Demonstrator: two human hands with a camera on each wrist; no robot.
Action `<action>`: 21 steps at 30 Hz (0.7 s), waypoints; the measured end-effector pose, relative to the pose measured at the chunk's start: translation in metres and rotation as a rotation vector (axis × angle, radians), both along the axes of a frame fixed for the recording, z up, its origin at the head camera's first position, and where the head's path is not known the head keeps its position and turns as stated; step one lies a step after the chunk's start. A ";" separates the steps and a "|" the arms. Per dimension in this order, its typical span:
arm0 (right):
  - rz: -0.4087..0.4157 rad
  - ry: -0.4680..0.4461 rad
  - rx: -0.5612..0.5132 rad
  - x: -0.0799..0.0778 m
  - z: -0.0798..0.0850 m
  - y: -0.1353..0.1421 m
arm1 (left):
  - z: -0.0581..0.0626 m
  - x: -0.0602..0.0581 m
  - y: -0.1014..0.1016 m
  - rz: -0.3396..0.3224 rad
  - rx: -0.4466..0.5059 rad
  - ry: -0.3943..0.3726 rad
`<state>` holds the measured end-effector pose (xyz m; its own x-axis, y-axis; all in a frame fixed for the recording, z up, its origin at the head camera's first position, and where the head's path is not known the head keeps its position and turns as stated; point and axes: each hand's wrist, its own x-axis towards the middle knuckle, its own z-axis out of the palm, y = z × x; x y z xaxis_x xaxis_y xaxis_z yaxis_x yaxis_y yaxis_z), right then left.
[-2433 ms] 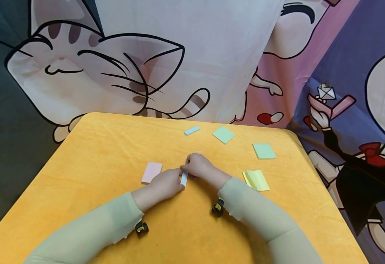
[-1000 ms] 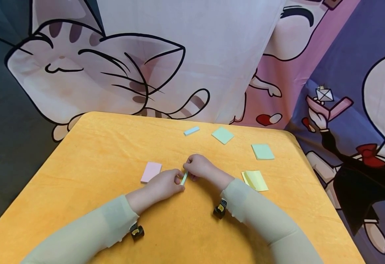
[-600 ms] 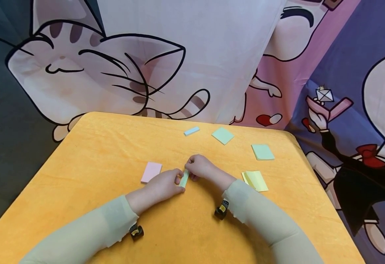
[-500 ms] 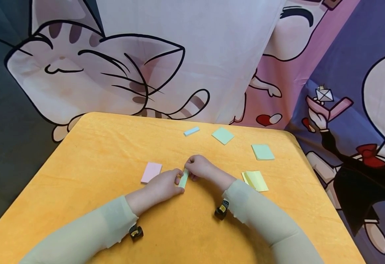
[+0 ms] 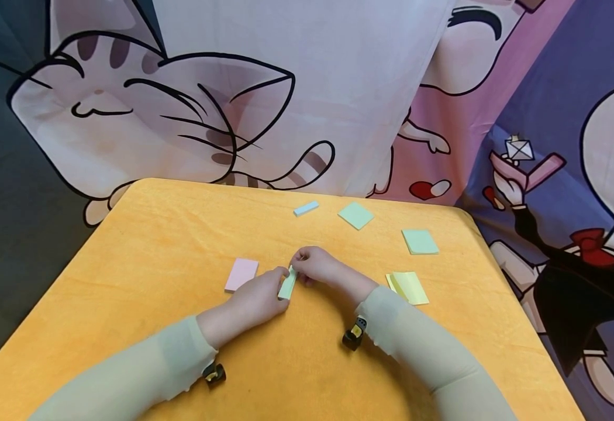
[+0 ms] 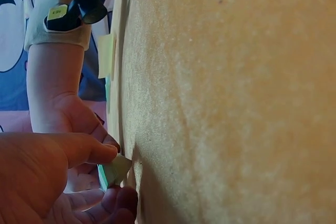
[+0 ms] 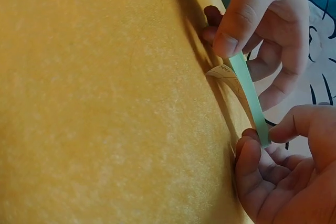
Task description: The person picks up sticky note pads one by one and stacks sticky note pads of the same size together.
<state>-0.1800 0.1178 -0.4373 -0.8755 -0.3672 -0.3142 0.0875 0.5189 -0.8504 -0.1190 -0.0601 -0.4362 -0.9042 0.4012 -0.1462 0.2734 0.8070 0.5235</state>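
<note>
A pale green sticky note pad (image 5: 287, 285), a narrow strip in the head view, is held between both hands just above the yellow cloth. My left hand (image 5: 257, 295) pinches its near end between thumb and fingers. At the far end, my right hand (image 5: 317, 266) pinches it with its fingertips. The right wrist view has the pad (image 7: 247, 90) edge-on, with a curled paper flap (image 7: 229, 74) bending away from it; faint print shows on that flap. Beside my left hand lies a pink sticky note pad (image 5: 242, 273). The fingers cover both ends of the green pad.
Further back on the yellow table (image 5: 180, 234) are a light blue strip (image 5: 306, 209) and a green square pad (image 5: 356, 216). Another green square pad (image 5: 420, 241) lies to the right. A yellow pad (image 5: 410, 287) with a lifted sheet is near my right forearm.
The strip between my hands showed a pale bluish-white face, then a thin green edge, and now a wider green face. Both hands have shifted slightly left with it. The other pads stay put.
</note>
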 end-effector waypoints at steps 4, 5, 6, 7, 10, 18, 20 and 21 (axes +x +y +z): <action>0.014 -0.002 0.010 -0.001 -0.001 0.000 | -0.002 0.001 0.001 -0.013 -0.023 0.032; 0.018 0.006 0.022 -0.001 -0.002 -0.001 | -0.002 0.001 0.001 -0.015 -0.029 0.038; 0.022 0.015 0.034 0.000 -0.002 -0.001 | -0.002 0.001 0.002 -0.014 -0.033 0.039; 0.025 0.026 0.047 0.000 -0.002 -0.001 | -0.002 0.002 0.002 -0.013 -0.037 0.041; 0.035 0.066 0.099 0.001 -0.001 -0.002 | -0.002 0.003 0.003 -0.012 -0.059 0.047; 0.047 0.197 0.243 0.004 0.001 -0.006 | -0.001 0.005 0.004 -0.022 -0.078 0.074; 0.050 0.226 0.287 0.004 0.001 -0.006 | -0.001 0.005 0.004 -0.018 -0.081 0.075; 0.049 0.233 0.306 0.004 0.001 -0.006 | -0.002 0.005 0.004 -0.016 -0.080 0.073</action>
